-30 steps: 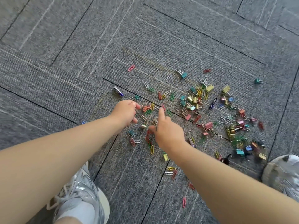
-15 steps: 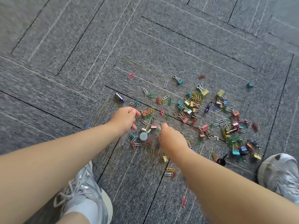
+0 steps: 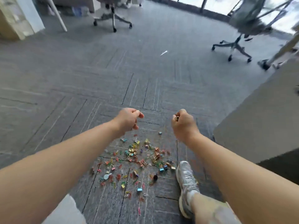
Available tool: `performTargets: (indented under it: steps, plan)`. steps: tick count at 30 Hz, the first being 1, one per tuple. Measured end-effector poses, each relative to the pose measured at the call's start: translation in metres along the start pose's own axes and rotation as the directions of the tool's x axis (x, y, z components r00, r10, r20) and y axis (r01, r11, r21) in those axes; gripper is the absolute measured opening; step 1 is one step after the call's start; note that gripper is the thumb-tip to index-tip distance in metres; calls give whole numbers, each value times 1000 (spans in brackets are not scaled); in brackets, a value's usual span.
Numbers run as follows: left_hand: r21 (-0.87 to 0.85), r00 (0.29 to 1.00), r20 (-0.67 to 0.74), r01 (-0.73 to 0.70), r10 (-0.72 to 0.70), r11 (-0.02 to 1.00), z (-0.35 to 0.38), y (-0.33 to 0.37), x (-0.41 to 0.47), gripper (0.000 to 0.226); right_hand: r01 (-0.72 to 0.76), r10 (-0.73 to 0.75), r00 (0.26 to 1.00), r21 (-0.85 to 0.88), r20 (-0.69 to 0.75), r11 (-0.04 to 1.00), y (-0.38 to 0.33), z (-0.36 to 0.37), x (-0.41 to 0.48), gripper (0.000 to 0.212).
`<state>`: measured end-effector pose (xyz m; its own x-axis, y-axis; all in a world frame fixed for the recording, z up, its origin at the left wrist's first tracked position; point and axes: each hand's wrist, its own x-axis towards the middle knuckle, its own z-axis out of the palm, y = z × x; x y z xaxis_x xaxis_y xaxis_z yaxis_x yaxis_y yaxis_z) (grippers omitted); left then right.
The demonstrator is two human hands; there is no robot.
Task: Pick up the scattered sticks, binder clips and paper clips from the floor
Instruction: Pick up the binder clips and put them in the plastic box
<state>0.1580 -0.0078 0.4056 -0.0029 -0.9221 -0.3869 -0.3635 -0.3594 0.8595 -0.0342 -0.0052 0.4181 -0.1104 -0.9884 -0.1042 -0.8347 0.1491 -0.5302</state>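
Dozens left: paper clips (image 3: pixel 127 192) + binder clips (image 3: pixel 139 189) scattered on carpet (image 3: pixel 80 94), between my forearms, beside my shoe (image 3: pixel 186 178).
L hand (image 3: pixel 129 118): up above the scatter, fingers loosely curled, thumb near forefinger; can't tell if anything's inside.
R hand (image 3: pixel 183 124): fingers curled tight in a fist round a gold clip (image 3: pixel 177 117) peeking out at top.
Sticks: too thin/blurred to pick out.
Paper clips, handling: light, thin wire, lie flat, prob. slippery; nip a loop end w/ fingertips or rake several together.
Binder clips, handling: stiff, chunkier; take by the body, not the wire arms.
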Motion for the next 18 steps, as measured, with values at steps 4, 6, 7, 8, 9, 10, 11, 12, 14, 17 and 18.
performTargets:
  steps: [4,6,7,8,9,10,11,12,14,17,18]
  plan:
    - [-184,982,120,-121,145,975,84,119,-111,29,37,-46,966,-40,-256,999,13,-151,-72,25]
    - [-237,967,151,-164,203,958,125,163,-163,24,70,-91,934,-71,-346,995,29,-216,-117,27]
    - [-254,963,157,-177,221,951,144,183,-189,20,77,-107,915,-93,-389,993,39,-247,-141,28]
    - [-279,957,162,-191,243,941,163,203,-214,19,83,-125,890,-116,-438,990,51,-278,-167,29]
    - [-308,948,165,-211,270,928,182,224,-239,22,84,-137,863,-129,-486,988,64,-308,-192,29]
    - [-336,938,172,-230,299,914,199,243,-264,26,87,-147,831,-136,-536,987,78,-338,-219,30]
    - [-355,928,185,-244,323,903,215,259,-289,29,80,-148,797,-141,-585,987,91,-364,-246,29]
    - [-368,916,208,-251,343,895,230,273,-314,31,62,-136,764,-139,-630,988,105,-388,-272,29]
    - [-382,886,275,-255,373,888,256,296,-361,31,2,-56,708,-77,-704,997,132,-432,-323,31]
    - [-397,832,386,-241,399,886,286,323,-421,26,-115,71,602,2,-795,993,169,-482,-392,33]
    - [-407,809,423,-232,407,883,294,332,-437,24,-135,92,562,19,-822,991,178,-497,-412,32]
